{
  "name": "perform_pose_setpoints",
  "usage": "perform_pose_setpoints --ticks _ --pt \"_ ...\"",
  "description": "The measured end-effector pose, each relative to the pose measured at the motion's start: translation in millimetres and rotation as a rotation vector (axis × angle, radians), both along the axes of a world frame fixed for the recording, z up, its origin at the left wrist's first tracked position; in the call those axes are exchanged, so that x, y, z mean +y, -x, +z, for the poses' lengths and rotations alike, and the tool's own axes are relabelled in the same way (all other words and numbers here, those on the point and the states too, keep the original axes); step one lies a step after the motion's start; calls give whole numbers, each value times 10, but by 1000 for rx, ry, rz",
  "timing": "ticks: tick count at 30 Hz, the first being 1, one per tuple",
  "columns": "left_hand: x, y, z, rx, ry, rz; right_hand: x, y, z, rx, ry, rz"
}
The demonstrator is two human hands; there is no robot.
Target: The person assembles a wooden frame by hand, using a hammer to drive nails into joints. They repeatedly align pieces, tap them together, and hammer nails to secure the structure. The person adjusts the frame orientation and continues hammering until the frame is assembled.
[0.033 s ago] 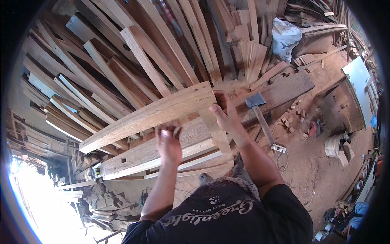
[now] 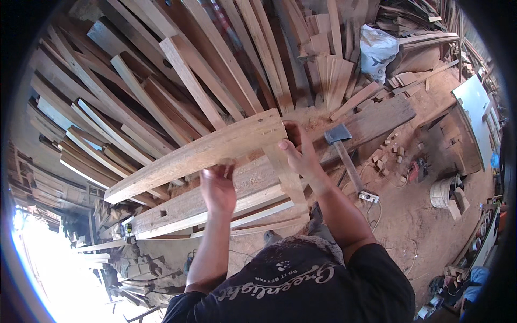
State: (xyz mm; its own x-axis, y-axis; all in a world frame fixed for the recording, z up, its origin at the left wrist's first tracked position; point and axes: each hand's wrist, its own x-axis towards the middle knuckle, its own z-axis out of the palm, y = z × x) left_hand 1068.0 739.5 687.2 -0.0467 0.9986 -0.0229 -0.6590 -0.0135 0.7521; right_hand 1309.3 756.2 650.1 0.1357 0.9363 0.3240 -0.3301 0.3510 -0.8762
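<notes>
Two hands, left hand (image 2: pixel 218 188) and right hand (image 2: pixel 299 153), apparently grip one plank (image 2: pixel 199 153).

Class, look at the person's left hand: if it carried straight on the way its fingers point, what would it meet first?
The left hand points up and away, with its fingers already at the long pale timber beam. So it would probably meet that beam's near face first; depth is hard to judge, so whether it touches already is unclear.

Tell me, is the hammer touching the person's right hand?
Apart. The head view shows the hammer lying on a plank with bare wood between it and the right hand, which grips the long beam.
</notes>
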Motion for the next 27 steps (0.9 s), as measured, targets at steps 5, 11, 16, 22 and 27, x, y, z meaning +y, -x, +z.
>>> perform_pose_setpoints --ticks 5,11,16,22,27 --pt "290 129 508 -168 106 321 -18 22 84 14 17 21" --pt "405 696 760 -149 100 511 52 -63 59 -91 -6 40" --pt "558 810 624 -130 82 539 59 -236 133 -344 -28 12" --pt "637 855 549 -140 95 596 27 -322 261 -333 -6 119" --pt "747 967 460 -154 97 567 76 -365 202 -350 18 167"
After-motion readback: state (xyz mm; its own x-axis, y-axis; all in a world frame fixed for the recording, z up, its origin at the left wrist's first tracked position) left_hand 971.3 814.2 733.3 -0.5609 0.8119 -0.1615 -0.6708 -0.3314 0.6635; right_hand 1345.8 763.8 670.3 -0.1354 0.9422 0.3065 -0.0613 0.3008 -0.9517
